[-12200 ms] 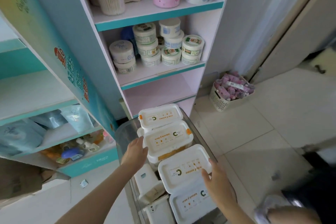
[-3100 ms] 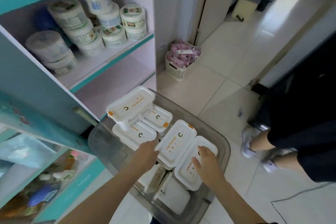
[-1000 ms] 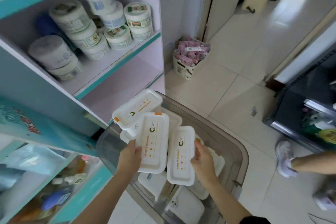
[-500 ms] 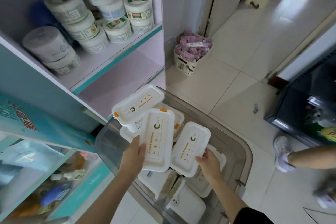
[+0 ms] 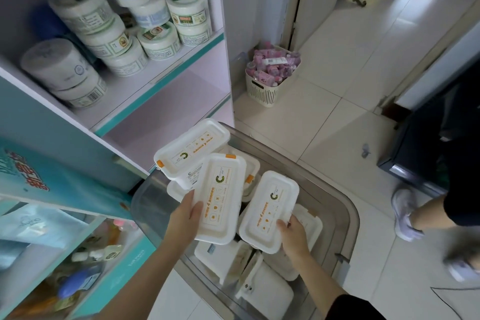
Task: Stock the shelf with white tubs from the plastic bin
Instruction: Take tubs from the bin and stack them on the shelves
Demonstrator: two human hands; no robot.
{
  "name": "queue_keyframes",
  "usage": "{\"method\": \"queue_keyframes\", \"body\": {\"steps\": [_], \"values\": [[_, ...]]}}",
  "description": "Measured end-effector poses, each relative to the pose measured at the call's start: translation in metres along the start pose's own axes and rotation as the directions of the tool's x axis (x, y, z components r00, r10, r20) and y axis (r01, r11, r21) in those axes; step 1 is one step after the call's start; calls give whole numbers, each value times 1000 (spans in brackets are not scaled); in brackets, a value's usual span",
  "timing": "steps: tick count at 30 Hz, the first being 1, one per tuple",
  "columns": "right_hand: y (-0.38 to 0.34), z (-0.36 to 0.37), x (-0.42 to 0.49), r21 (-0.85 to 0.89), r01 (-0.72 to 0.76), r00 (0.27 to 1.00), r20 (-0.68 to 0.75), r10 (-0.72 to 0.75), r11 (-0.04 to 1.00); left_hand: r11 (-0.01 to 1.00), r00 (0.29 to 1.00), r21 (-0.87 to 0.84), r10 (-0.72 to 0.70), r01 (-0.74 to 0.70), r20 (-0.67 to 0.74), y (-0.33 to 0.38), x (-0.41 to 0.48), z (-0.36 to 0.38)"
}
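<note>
A clear grey plastic bin (image 5: 345, 218) on the floor holds several white rectangular tubs with orange print. My left hand (image 5: 185, 218) grips the near end of one white tub (image 5: 220, 197), lifted above the bin. My right hand (image 5: 293, 238) grips the near end of a second white tub (image 5: 268, 209), tilted to the right beside the first. A third tub (image 5: 191, 150) lies on top of the pile at the bin's far left. Just beyond the bin is a bare lilac shelf (image 5: 166, 114).
The shelf above (image 5: 155, 73) carries stacked round white jars (image 5: 185, 13). A cream basket of pink packets (image 5: 270, 80) stands on the tiled floor by the wall. Another person's legs and shoes (image 5: 405, 215) are at the right. Lower left shelves hold bottles and packets.
Both hands went from resting on tubs in the bin to lifting one tub each. Since half a second ago the tubs have barely moved; the right one stays tilted.
</note>
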State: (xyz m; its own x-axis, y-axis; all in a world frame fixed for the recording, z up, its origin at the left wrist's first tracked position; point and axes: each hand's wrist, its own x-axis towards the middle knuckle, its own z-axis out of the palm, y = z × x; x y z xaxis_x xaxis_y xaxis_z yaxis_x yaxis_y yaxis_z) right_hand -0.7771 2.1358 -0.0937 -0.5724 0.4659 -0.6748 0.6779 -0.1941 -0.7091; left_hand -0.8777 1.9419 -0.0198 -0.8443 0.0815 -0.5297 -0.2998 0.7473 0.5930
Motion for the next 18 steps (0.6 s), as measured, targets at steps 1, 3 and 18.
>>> {"method": "queue_keyframes", "body": {"steps": [1, 3, 18], "values": [[0, -4, -1, -11, 4, 1000, 7, -4, 1000, 1000, 1000, 6, -1, 1, 4, 1, 0, 0], [-3, -12, -5, -29, 16, 999, 29, -15, 999, 1000, 1000, 13, -3, 3, 5, 3, -2, 0], [-68, -69, -82, -104, 288, 952, 138, -273, 952, 995, 985, -89, 21, -36, -169, 36, -72, -9]]}}
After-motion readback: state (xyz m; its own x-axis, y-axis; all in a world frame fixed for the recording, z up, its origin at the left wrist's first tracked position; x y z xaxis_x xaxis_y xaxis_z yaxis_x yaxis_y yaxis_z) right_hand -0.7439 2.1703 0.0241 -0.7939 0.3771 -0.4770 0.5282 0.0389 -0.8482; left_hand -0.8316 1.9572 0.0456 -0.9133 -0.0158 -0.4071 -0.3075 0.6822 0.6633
